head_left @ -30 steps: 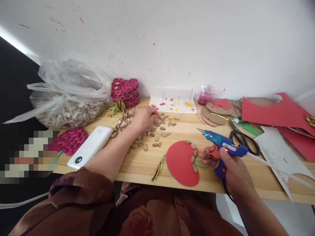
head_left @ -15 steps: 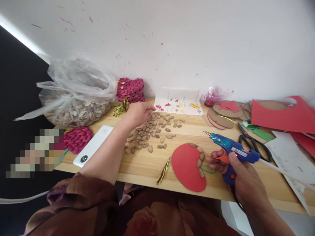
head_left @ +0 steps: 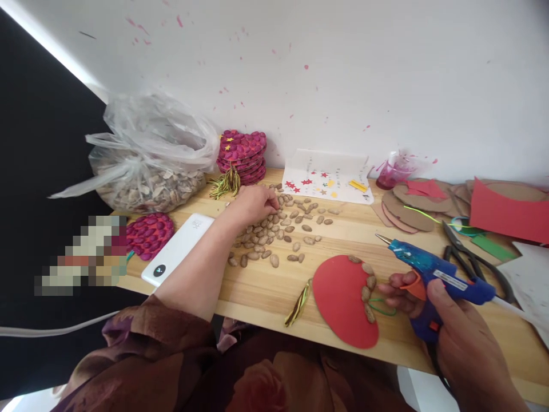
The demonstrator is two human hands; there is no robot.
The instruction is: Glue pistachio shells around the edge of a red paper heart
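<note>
My left hand (head_left: 256, 204) is down at the heap of unshelled peanuts (head_left: 266, 232), its fingers bent together at the far side of the heap. Whatever is between its fingertips is hidden. A blue hot glue gun (head_left: 433, 272) is in my right hand (head_left: 450, 315), with fingers at the orange trigger and the nozzle pointing left. Just left of that hand lies a rounded red card piece (head_left: 341, 300) with several peanuts (head_left: 366, 293) in a row along its right edge. A striped tassel (head_left: 298, 306) and a green cord loop (head_left: 383, 307) stick out from its sides.
A plastic bag of peanuts (head_left: 150, 189) stands back left, beside a stack of purple peanut-covered pieces (head_left: 242, 154). A white power bank (head_left: 180, 246) lies under my left forearm. Black scissors (head_left: 465, 252) and cardboard pieces (head_left: 416, 209) lie right; a cup (head_left: 390, 171) stands behind.
My left hand has come down onto the peanut heap and its fingers have curled in. My right hand still holds the glue gun. The whole view has shifted, moving things rightward.
</note>
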